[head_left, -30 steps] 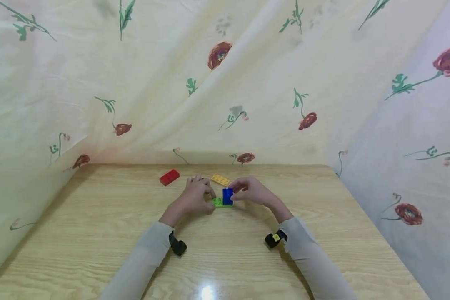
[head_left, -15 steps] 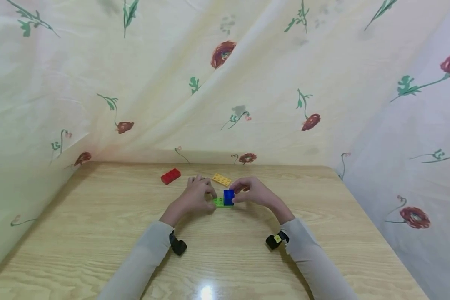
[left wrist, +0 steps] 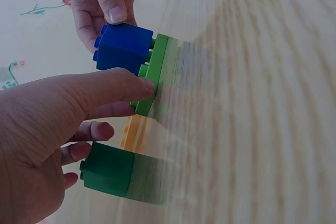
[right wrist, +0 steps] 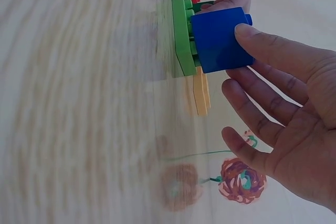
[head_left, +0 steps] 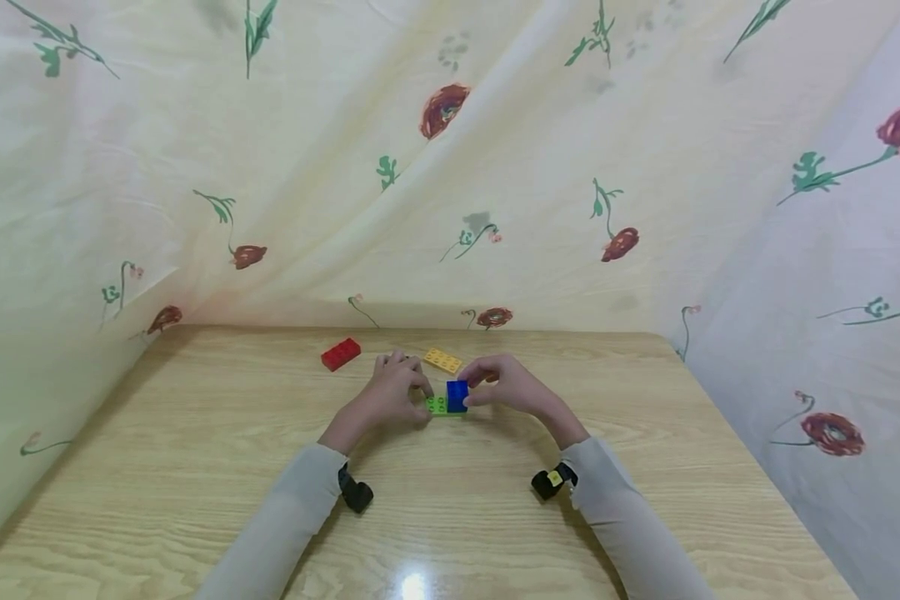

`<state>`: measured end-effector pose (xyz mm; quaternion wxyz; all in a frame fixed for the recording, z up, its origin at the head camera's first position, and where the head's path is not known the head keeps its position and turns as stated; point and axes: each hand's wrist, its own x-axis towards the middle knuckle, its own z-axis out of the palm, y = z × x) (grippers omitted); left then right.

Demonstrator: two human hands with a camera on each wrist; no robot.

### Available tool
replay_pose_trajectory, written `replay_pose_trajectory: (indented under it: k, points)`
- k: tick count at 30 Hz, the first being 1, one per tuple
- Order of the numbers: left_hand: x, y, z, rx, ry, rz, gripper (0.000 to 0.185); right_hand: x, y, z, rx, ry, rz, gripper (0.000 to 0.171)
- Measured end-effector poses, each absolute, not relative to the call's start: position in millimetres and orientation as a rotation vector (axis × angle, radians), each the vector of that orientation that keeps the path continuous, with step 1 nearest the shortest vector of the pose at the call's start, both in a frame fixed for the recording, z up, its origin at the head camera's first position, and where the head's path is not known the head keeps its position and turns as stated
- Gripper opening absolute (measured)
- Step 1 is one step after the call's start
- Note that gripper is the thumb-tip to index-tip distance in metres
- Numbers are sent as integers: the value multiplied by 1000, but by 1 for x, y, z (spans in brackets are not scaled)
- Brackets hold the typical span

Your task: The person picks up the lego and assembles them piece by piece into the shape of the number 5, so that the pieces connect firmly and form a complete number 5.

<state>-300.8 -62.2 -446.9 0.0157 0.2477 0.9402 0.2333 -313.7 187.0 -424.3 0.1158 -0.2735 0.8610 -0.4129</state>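
A blue brick sits on the right end of a light green plate lying flat on the wooden table. My right hand pinches the blue brick between thumb and a finger, its other fingers spread. My left hand holds the green plate at its left end, thumb pressed on the edge. A dark green brick stands by my left hand's lower fingers; I cannot tell whether they touch it. In the head view that hand hides it.
A red brick lies further back on the left. A yellow plate lies just behind the hands. A flowered cloth hangs close behind and along both sides of the table.
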Motion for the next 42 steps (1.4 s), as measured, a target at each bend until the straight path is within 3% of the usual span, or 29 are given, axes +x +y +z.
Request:
replay_pose_trajectory:
  k: [42]
  points:
    - [-299,-62,-444,766,2922,724,23,-315,190,-425,-804,2555,-1209,31]
